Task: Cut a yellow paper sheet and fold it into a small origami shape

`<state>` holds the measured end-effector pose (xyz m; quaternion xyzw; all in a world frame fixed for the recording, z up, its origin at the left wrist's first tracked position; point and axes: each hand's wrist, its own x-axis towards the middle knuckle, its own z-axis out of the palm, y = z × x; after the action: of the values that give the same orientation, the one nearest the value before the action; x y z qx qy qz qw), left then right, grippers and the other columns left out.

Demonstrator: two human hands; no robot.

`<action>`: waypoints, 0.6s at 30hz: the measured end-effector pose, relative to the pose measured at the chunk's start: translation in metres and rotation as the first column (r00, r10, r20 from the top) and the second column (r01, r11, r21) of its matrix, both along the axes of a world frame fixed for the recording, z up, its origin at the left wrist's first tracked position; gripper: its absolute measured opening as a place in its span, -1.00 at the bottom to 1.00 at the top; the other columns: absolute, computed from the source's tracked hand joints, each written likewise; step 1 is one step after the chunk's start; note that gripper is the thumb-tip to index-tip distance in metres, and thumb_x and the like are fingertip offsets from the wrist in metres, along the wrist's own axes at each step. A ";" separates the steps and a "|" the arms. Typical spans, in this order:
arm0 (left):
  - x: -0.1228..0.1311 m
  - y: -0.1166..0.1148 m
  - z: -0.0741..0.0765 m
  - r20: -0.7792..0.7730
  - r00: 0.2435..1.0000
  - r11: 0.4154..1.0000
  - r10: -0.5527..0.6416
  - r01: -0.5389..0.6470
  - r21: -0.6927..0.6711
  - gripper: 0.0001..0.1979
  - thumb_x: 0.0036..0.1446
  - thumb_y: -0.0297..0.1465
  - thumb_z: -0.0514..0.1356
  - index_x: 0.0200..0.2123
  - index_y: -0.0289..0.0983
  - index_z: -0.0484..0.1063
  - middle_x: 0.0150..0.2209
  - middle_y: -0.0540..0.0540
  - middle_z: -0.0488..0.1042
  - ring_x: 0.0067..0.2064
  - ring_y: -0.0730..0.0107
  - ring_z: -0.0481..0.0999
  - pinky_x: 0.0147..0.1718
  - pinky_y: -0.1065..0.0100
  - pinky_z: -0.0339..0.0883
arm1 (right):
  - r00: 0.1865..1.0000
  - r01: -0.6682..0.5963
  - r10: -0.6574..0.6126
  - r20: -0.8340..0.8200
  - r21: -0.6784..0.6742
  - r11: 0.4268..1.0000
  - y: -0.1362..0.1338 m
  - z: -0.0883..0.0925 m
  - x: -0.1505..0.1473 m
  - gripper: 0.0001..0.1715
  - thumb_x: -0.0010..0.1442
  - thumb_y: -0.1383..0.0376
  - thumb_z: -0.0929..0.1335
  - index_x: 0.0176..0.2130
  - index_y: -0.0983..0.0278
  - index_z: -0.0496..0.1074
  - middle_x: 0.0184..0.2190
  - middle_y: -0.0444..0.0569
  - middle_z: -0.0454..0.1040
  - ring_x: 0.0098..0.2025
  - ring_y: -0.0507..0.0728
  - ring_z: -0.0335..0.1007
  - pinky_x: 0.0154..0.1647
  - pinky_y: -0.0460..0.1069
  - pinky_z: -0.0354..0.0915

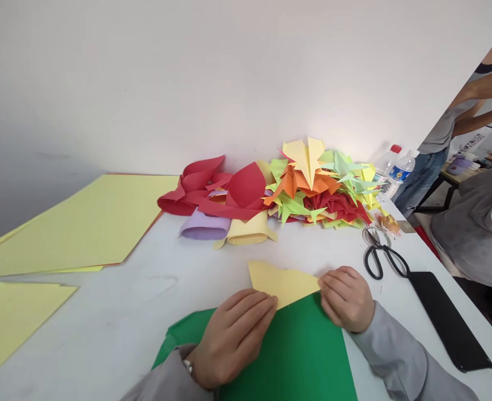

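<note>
A folded yellow paper piece (283,282) lies on a green sheet (300,351) near the white table's front edge. My left hand (232,337) rests flat on the paper's left part, fingers together and stretched toward it. My right hand (346,297) is curled, its fingertips pinching the paper's right corner. Both arms wear grey sleeves.
Rolled red, lilac and yellow paper (221,203) and a heap of folded coloured paper shapes (321,186) lie against the wall. Large yellow sheets (83,225) lie on the left. On the right are black scissors (382,256), a black flat case (448,317), two water bottles (396,172), and another person (450,133).
</note>
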<state>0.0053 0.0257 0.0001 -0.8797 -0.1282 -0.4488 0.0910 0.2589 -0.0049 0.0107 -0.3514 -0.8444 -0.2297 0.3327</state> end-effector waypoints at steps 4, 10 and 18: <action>-0.002 0.001 0.001 0.017 1.000 1.000 0.012 -0.011 -0.018 -0.80 0.16 -0.60 0.10 -0.16 -0.37 0.44 -0.30 -0.20 0.59 -0.19 0.23 0.55 -0.22 0.17 0.49 | 1.000 0.025 -0.025 -0.002 0.012 1.000 0.001 0.001 0.003 -0.87 0.13 0.49 0.30 -0.31 0.34 0.44 -0.42 0.02 0.56 -0.32 0.12 0.47 -0.35 0.04 0.31; -0.002 0.003 0.001 0.029 0.999 0.999 0.038 -0.038 -0.017 -0.80 0.14 -0.63 0.10 -0.18 -0.40 0.44 -0.29 -0.22 0.58 -0.19 0.22 0.54 -0.23 0.15 0.49 | 0.999 0.053 -0.053 -0.007 0.009 0.999 0.002 0.001 0.007 -0.87 0.11 0.50 0.31 -0.34 0.35 0.44 -0.40 0.04 0.57 -0.33 0.13 0.46 -0.38 0.03 0.29; -0.005 0.004 0.003 0.020 0.999 0.999 0.046 -0.046 0.019 -0.81 0.15 -0.62 0.09 -0.20 -0.42 0.45 -0.30 -0.23 0.58 -0.18 0.21 0.54 -0.22 0.15 0.48 | 0.999 0.049 -0.049 -0.010 -0.009 0.999 0.001 -0.002 0.010 -0.86 0.09 0.50 0.32 -0.30 0.38 0.45 -0.38 0.07 0.57 -0.31 0.15 0.47 -0.36 0.04 0.32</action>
<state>0.0008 0.0296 0.0029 -0.8711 -0.1449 -0.4565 0.1088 0.2687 -0.0040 0.0083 -0.3746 -0.8348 -0.2324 0.3298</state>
